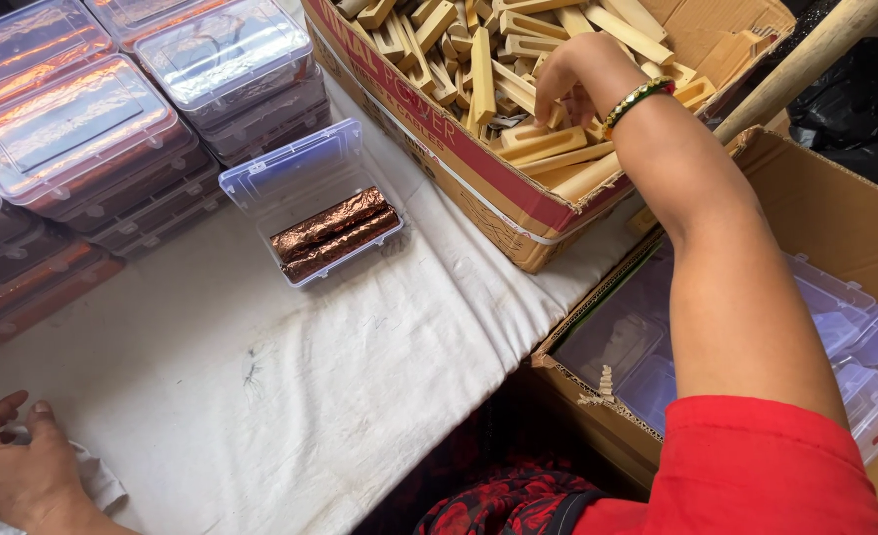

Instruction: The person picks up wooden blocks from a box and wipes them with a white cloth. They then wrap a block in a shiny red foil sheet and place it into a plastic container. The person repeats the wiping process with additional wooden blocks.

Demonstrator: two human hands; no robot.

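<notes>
My right hand (577, 74) reaches into a cardboard box (478, 173) full of pale wooden sticks (481, 69), fingers curled down among them; whether it grips one is hidden. A beaded bangle sits on that wrist. My left hand (13, 471) rests at the bottom left on the white cloth (260, 376), fingers loosely apart, touching a crumpled bit of white fabric. An open clear plastic case (310, 198) lies between the hands, with two brown foil-wrapped rolls (335, 233) inside.
Stacks of closed clear plastic cases (92, 129) with dark contents fill the far left. A second cardboard box (855, 228) on the right holds empty clear cases. A wooden pole (805, 64) leans at the top right.
</notes>
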